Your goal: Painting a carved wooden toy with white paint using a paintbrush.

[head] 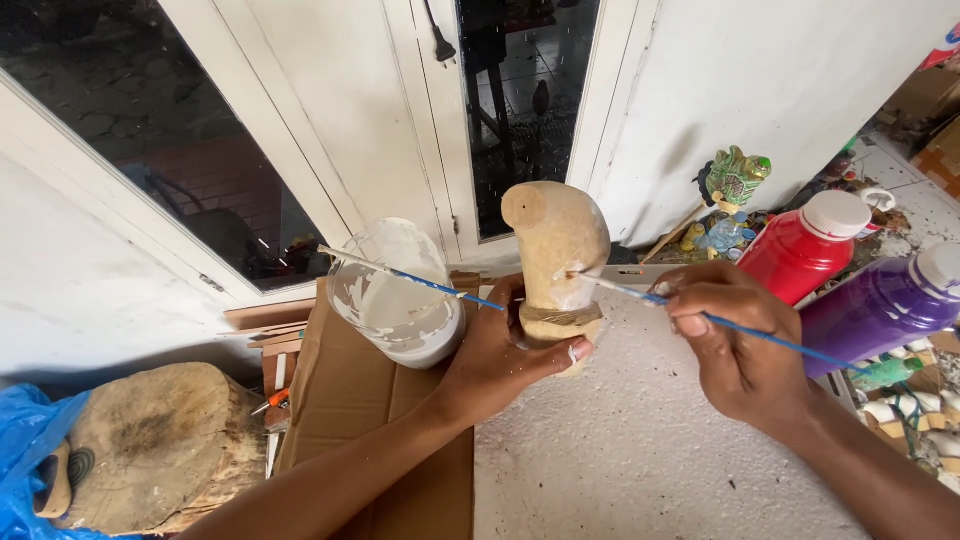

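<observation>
My left hand (500, 350) grips the base of an unpainted, pale wooden carving (556, 245) and holds it upright. My right hand (735, 335) holds a thin blue-handled brush (770, 338) whose tip touches the carving's right side, where white paint shows near the base. Just left of my left hand stands a clear plastic cup (395, 290) of white paint. A second blue-handled brush (420, 278) rests across it.
A red paint bottle (800, 250) and a purple one (880, 305) stand at the right, with painted figurines (735, 180) behind. A wooden stump (160, 445) and blue plastic (25, 450) lie at the lower left. Cardboard (350, 400) covers the floor by white doors.
</observation>
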